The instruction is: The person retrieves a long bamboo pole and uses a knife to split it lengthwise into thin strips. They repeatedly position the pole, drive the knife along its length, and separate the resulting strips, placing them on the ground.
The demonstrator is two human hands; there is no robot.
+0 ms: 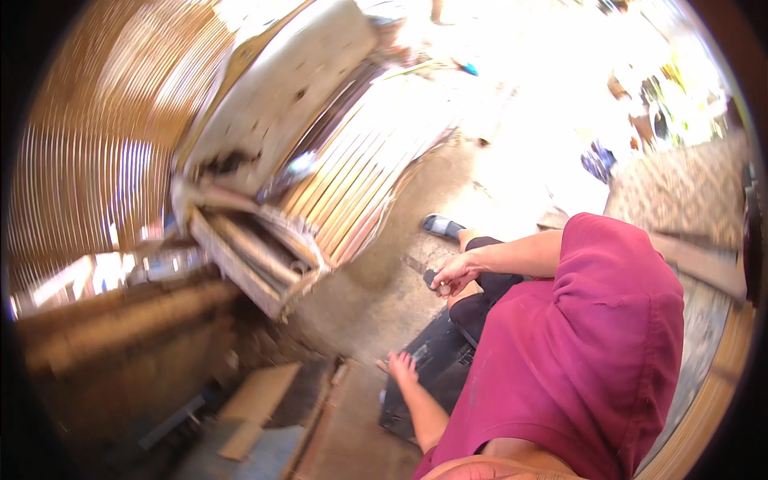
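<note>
My left hand is at the edge of a flat, black, hard-looking casing, close to my legs. Its fingers are apart and I see nothing in them; whether it touches the casing is unclear. Out in front of my knee, my right hand is closed around a small dark, rounded object. Blur and the fingers hide what kind of object it is. One foot in a dark strapped sandal shows beyond that hand.
A slatted bamboo bench stands ahead to the left, with a worn, stained pale panel behind it. Boards lie at the lower left. A wooden plank and a patterned mat-like surface are at the right.
</note>
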